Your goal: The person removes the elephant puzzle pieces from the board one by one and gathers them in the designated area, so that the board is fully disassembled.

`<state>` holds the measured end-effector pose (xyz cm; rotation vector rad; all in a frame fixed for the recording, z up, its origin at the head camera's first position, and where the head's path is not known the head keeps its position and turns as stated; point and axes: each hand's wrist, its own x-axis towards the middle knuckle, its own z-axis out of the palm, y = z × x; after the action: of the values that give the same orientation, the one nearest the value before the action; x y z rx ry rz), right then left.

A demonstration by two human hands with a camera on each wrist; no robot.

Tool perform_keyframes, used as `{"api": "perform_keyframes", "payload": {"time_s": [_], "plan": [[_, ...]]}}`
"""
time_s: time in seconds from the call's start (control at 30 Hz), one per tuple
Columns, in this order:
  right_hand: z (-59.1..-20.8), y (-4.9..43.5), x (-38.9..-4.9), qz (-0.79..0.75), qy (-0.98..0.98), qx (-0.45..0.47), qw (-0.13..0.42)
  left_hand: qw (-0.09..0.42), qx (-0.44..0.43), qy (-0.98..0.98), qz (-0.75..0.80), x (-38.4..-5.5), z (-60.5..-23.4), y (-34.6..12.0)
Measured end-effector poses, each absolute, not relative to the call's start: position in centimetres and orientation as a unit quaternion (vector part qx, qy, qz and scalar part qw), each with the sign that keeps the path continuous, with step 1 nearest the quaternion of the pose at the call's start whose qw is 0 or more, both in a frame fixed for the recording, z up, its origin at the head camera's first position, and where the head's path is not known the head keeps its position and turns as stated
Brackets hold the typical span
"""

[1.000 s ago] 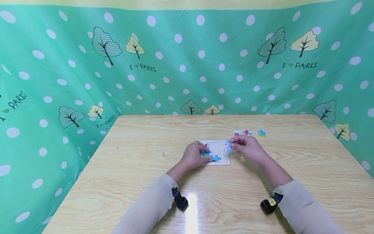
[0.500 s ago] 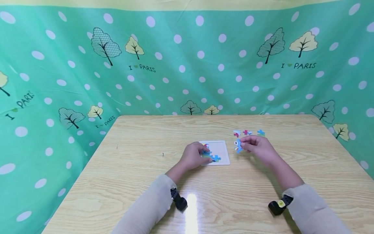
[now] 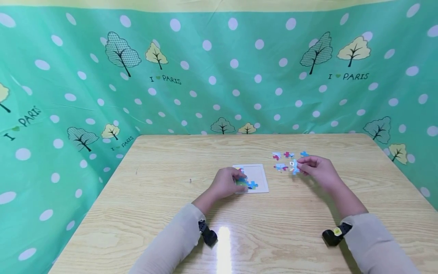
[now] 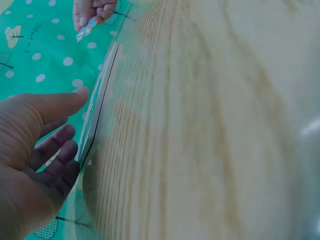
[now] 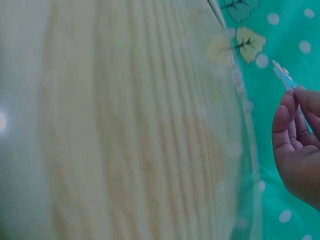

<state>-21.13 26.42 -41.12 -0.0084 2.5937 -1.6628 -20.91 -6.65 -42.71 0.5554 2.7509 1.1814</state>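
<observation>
My left hand [image 3: 226,183] rests on the left part of a white puzzle tray [image 3: 262,182], thumb and fingers apart on its surface. In the left wrist view, the left hand [image 4: 45,150] has loosely bent fingers above the thin tray edge [image 4: 102,100]. Blue and green puzzle pieces [image 3: 252,185] lie fitted along the tray's left and lower side, partly hidden by that hand. To the right of the tray, my right hand [image 3: 319,169] pinches a blue and white puzzle piece [image 3: 294,167] between thumb and fingertips. The right wrist view shows this piece [image 5: 283,75] edge-on.
Loose puzzle pieces lie right of the tray: a red and white one [image 3: 276,155], another red one [image 3: 289,155], a blue one [image 3: 304,153] partly behind the right hand, and a blue and pink one [image 3: 280,167]. A green dotted curtain [image 3: 191,76] hangs behind the wooden table [image 3: 164,213].
My right hand has carried the pinched puzzle piece from over the tray's right edge rightward, among the loose pieces. The blue and pink piece now shows. The left hand stays on the tray.
</observation>
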Motion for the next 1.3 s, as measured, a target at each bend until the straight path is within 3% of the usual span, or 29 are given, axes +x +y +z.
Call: {"api": "perform_keyframes", "payload": {"time_s": [0.47, 1.3], "plan": [[-42.2, 27.8, -22.8, -0.523, 0.849, 0.046, 0.053, 0.065, 0.183, 0.912, 0.362, -21.0, -42.9, -6.7], [-42.2, 27.3, -24.3, -0.365, 0.930, -0.023, 0.041, 0.075, 0.179, 0.905, 0.378, -21.0, -42.8, -6.9]]}}
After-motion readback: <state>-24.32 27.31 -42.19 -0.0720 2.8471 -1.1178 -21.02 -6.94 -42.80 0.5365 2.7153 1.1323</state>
